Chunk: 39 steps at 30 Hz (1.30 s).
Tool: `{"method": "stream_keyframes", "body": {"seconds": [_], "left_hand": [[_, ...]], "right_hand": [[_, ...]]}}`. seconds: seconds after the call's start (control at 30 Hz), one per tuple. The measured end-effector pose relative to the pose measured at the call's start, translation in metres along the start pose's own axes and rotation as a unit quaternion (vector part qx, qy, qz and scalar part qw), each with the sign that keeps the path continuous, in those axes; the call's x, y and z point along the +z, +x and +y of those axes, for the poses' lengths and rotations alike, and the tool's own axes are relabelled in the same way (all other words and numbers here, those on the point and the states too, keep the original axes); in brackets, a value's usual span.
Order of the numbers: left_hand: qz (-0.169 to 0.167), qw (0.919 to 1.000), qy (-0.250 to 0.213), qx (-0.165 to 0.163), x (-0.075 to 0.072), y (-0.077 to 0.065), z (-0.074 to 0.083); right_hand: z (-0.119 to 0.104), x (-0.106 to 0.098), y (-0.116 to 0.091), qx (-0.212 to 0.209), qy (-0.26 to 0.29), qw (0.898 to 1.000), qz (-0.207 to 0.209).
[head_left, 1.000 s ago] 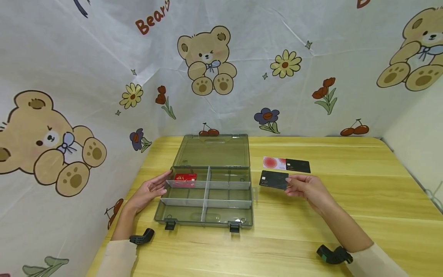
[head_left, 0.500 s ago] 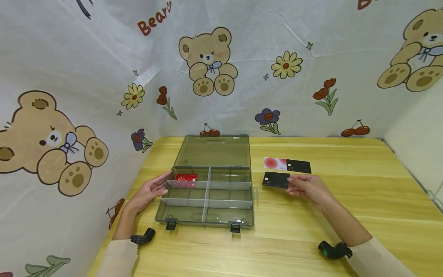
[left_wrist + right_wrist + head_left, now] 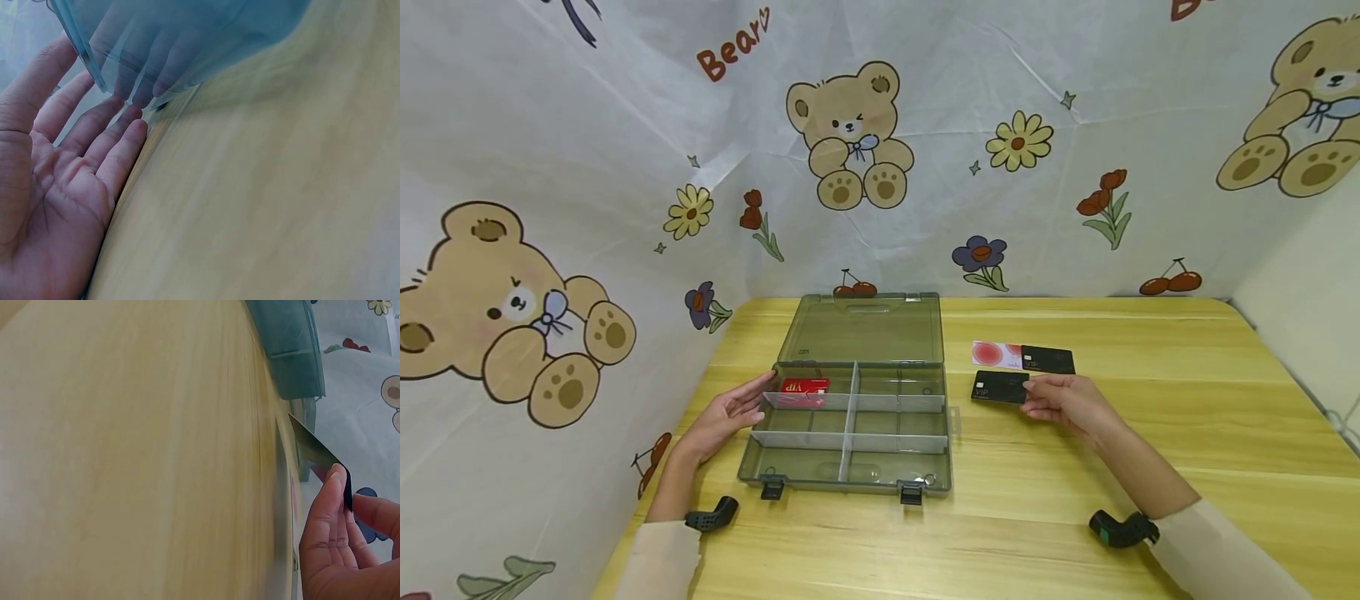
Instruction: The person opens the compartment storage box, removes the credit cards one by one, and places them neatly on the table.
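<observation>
A black VIP card (image 3: 998,387) is pinched at its right end between the thumb and fingers of my right hand (image 3: 1071,408). In the right wrist view this black card (image 3: 319,445) tilts, held off the tabletop. A translucent grey-green compartment box (image 3: 880,421) lies with its lid (image 3: 865,329) folded back. My left hand (image 3: 722,421) is at the box's left side, fingers extended; in the left wrist view its fingertips (image 3: 134,128) reach the box wall. Inside the back left compartment is a red VIP card (image 3: 805,387), its lower part seen through a divider.
Behind the held card lie a pink-and-white card (image 3: 996,354) and a second black VIP card (image 3: 1048,360), side by side. A small clear piece (image 3: 955,419) shows at the box's right edge. A bear-print cloth (image 3: 925,208) hangs behind the wooden table (image 3: 1037,517).
My right hand has shifted the black card slightly to the right, and its tilt has changed a little. My left hand and the box stay in place.
</observation>
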<state>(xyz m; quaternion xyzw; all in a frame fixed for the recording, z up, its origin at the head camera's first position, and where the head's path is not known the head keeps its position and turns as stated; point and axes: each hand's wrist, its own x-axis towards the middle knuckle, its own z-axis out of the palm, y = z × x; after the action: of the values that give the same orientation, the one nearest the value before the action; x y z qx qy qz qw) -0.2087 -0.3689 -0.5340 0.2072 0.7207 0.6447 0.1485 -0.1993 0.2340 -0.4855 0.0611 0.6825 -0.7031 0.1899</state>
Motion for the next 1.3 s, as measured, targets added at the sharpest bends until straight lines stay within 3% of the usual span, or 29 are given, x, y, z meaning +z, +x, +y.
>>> {"method": "stream_keyframes", "body": {"seconds": [0.4, 0.87, 1.3], "left_hand": [[-0.003, 1.0000, -0.001, 0.002, 0.000, 0.000, -0.001], [0.007, 0.9999, -0.001, -0.011, 0.001, 0.000, 0.001], [0.001, 1.0000, -0.004, -0.003, 0.001, 0.001, 0.003]], "right_hand": [[0.002, -0.004, 0.014, 0.020, 0.016, 1.000, -0.008], [-0.001, -0.010, 0.024, 0.014, 0.025, 0.999, -0.035], [-0.002, -0.010, 0.026, 0.021, -0.037, 0.999, -0.011]]}}
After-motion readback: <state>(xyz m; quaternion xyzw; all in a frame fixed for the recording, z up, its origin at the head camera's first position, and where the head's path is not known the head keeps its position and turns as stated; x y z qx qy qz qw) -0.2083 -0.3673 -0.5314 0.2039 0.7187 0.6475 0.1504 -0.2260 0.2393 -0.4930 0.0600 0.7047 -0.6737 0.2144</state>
